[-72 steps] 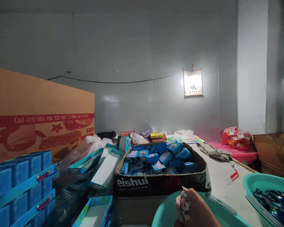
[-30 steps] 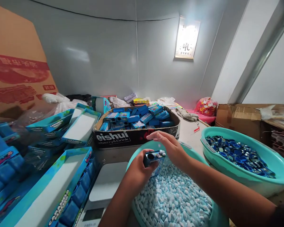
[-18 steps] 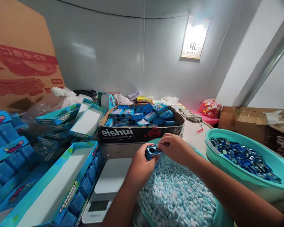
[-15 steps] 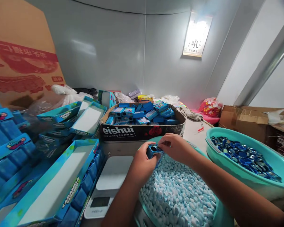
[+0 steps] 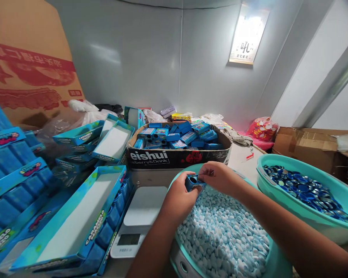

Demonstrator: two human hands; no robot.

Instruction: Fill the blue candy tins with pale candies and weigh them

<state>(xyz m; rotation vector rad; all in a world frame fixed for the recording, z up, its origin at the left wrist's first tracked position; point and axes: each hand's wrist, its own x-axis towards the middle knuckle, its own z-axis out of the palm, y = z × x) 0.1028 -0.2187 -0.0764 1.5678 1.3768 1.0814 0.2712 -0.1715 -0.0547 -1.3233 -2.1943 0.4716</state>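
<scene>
Head cam is looking forward and down from above and behind left hand [image 5: 182,195] and right hand [image 5: 219,178], sitting near. It's facing the grey wall [image 5: 139,69] beyond them, taking in the teal tub [image 5: 278,256] below and the scale [image 5: 146,208] to their left.

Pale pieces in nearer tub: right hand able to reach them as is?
Likely yes: the right hand is above the tub, with the pale pieces uncovered below. But it is at the blue case in the left hand, so may need to leave that first.
</scene>
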